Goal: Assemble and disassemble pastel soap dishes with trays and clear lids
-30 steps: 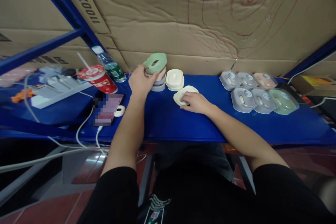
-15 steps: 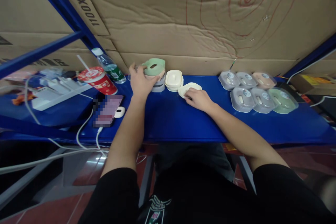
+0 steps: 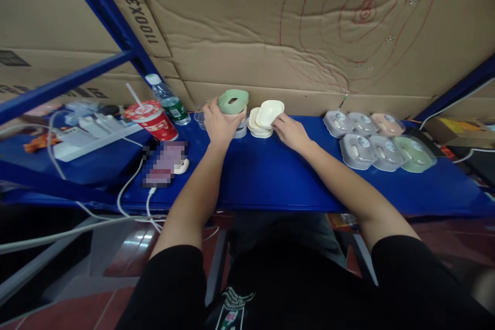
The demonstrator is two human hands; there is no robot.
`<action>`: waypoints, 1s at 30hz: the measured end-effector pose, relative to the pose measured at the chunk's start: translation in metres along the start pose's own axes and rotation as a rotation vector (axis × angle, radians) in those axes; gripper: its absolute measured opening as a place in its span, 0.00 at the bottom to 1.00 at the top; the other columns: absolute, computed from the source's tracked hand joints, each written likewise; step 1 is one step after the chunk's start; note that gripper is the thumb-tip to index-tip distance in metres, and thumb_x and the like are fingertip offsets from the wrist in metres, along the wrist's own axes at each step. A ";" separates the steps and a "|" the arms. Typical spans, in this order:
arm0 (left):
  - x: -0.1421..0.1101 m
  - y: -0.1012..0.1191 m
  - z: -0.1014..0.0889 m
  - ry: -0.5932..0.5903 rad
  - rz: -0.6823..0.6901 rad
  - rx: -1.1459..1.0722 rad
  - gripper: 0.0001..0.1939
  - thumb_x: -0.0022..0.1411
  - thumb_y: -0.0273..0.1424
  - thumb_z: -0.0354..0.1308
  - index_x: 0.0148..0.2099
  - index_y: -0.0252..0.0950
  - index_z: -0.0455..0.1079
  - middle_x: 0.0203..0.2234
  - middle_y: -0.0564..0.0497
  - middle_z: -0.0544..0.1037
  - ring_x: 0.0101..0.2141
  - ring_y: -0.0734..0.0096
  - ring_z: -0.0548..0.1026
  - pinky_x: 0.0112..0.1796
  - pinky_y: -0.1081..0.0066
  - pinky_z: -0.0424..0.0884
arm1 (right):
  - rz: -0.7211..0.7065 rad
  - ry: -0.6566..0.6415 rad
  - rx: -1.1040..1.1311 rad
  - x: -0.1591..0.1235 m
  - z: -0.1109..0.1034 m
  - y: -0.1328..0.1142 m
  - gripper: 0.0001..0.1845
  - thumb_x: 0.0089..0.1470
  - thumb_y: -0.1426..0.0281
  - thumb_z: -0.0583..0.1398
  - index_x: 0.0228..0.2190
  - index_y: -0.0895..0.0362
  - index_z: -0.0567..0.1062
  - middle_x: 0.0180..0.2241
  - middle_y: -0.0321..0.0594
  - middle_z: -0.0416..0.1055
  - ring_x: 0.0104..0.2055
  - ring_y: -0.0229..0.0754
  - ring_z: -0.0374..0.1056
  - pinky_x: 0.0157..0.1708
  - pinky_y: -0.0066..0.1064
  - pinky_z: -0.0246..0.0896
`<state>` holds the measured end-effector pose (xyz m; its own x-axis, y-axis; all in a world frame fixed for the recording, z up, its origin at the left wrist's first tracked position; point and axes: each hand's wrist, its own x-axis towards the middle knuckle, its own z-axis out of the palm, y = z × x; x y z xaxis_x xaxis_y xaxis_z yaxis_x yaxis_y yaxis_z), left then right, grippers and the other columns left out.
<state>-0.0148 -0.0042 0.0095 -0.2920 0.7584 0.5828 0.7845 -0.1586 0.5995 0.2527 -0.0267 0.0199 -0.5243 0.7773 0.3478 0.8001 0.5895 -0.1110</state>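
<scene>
On the left, my left hand [image 3: 221,122] is wrapped round the side of a stack of coloured plastic lids. A green lid [image 3: 234,106] with an oval slot lies on top, with pinkish and grey pieces [image 3: 241,130] below, partly hidden by my fingers. My right hand [image 3: 291,131] pinches the right edge of a shallow cream tray [image 3: 269,112] with rounded corners. That tray is tilted over a small stack of similar cream trays [image 3: 260,132] beside the coloured stack. Behind my left hand, a clear plastic piece [image 3: 200,117] shows in part.
Several clear-covered boxes [image 3: 358,150], grey, peach and green, stand in two rows on the right of the blue table [image 3: 270,180]. At left are a red cup [image 3: 157,124] with a straw, a water bottle [image 3: 172,105], a phone [image 3: 166,162], a power strip [image 3: 87,144] and cables.
My right hand has lifted the cream tray off the table and moved it left, over the cream stack. My left hand stays at the coloured stack. The view has shifted slightly.
</scene>
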 end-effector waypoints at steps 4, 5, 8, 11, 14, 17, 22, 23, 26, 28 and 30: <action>0.000 -0.004 0.003 -0.015 0.014 -0.039 0.48 0.57 0.40 0.75 0.73 0.33 0.59 0.68 0.28 0.67 0.71 0.38 0.66 0.71 0.46 0.63 | -0.021 0.003 0.055 0.016 0.015 0.004 0.19 0.73 0.72 0.53 0.55 0.57 0.79 0.62 0.55 0.73 0.60 0.55 0.73 0.56 0.46 0.73; 0.000 -0.005 0.004 -0.017 0.024 -0.046 0.48 0.58 0.40 0.74 0.74 0.34 0.58 0.68 0.28 0.67 0.71 0.39 0.66 0.71 0.46 0.63 | -0.018 0.012 0.079 0.017 0.019 0.005 0.19 0.72 0.72 0.53 0.57 0.58 0.79 0.64 0.56 0.72 0.62 0.55 0.72 0.58 0.47 0.73; 0.000 -0.008 0.006 -0.016 0.047 -0.055 0.48 0.60 0.39 0.72 0.75 0.35 0.55 0.70 0.28 0.67 0.72 0.40 0.65 0.71 0.46 0.63 | 0.000 0.037 0.138 0.014 0.029 0.005 0.21 0.72 0.71 0.55 0.61 0.59 0.76 0.69 0.57 0.67 0.68 0.56 0.68 0.65 0.50 0.69; 0.000 -0.009 0.008 -0.009 0.049 -0.050 0.48 0.61 0.38 0.72 0.76 0.34 0.55 0.71 0.28 0.66 0.72 0.39 0.65 0.71 0.45 0.63 | 0.017 0.052 0.174 0.008 0.031 0.006 0.24 0.72 0.69 0.55 0.65 0.58 0.74 0.73 0.57 0.62 0.73 0.57 0.64 0.70 0.51 0.66; 0.001 -0.008 0.008 -0.012 0.036 -0.046 0.49 0.61 0.40 0.72 0.77 0.33 0.55 0.71 0.28 0.66 0.72 0.38 0.64 0.71 0.44 0.62 | 0.036 0.074 0.197 0.003 0.025 0.010 0.29 0.70 0.66 0.58 0.69 0.57 0.70 0.76 0.57 0.57 0.74 0.58 0.62 0.71 0.54 0.64; 0.000 -0.006 0.006 -0.008 0.016 -0.038 0.52 0.60 0.45 0.73 0.77 0.31 0.55 0.71 0.26 0.65 0.73 0.37 0.62 0.72 0.43 0.60 | 0.077 0.127 0.173 -0.006 0.010 0.019 0.32 0.69 0.61 0.59 0.69 0.57 0.69 0.76 0.57 0.58 0.76 0.61 0.58 0.73 0.59 0.59; -0.003 -0.001 0.005 0.033 0.036 0.005 0.54 0.60 0.51 0.73 0.77 0.30 0.56 0.74 0.24 0.60 0.75 0.33 0.58 0.73 0.40 0.55 | 0.381 0.134 0.001 -0.043 -0.027 0.044 0.32 0.68 0.54 0.60 0.66 0.56 0.74 0.72 0.60 0.64 0.75 0.71 0.58 0.73 0.75 0.45; -0.004 0.000 0.005 0.033 0.042 0.008 0.54 0.60 0.51 0.72 0.77 0.30 0.56 0.74 0.25 0.60 0.75 0.33 0.57 0.73 0.39 0.55 | 0.473 0.095 -0.044 -0.053 -0.035 0.050 0.33 0.68 0.52 0.61 0.66 0.56 0.74 0.72 0.60 0.65 0.75 0.74 0.58 0.71 0.81 0.40; -0.006 0.003 0.005 0.025 0.063 0.003 0.52 0.61 0.52 0.71 0.77 0.34 0.57 0.74 0.26 0.60 0.75 0.34 0.57 0.72 0.38 0.55 | 0.725 -0.048 -0.113 -0.077 -0.057 0.071 0.40 0.66 0.45 0.61 0.68 0.56 0.72 0.72 0.63 0.65 0.73 0.79 0.59 0.67 0.83 0.44; -0.007 0.005 0.004 0.022 0.081 -0.005 0.51 0.62 0.52 0.70 0.77 0.35 0.57 0.74 0.27 0.60 0.75 0.35 0.57 0.72 0.38 0.54 | 0.818 -0.143 -0.104 -0.087 -0.066 0.081 0.42 0.67 0.44 0.60 0.69 0.59 0.70 0.70 0.66 0.67 0.71 0.76 0.63 0.66 0.72 0.57; -0.009 0.008 0.004 0.019 0.097 -0.010 0.51 0.63 0.51 0.69 0.78 0.35 0.56 0.74 0.27 0.59 0.76 0.35 0.56 0.73 0.38 0.53 | 0.828 -0.180 -0.102 -0.091 -0.068 0.085 0.42 0.67 0.45 0.60 0.69 0.62 0.70 0.67 0.68 0.70 0.69 0.74 0.67 0.64 0.64 0.64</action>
<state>-0.0042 -0.0096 0.0071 -0.2250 0.7273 0.6483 0.8044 -0.2368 0.5449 0.3880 -0.0621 0.0424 0.2094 0.9771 0.0369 0.9638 -0.1999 -0.1766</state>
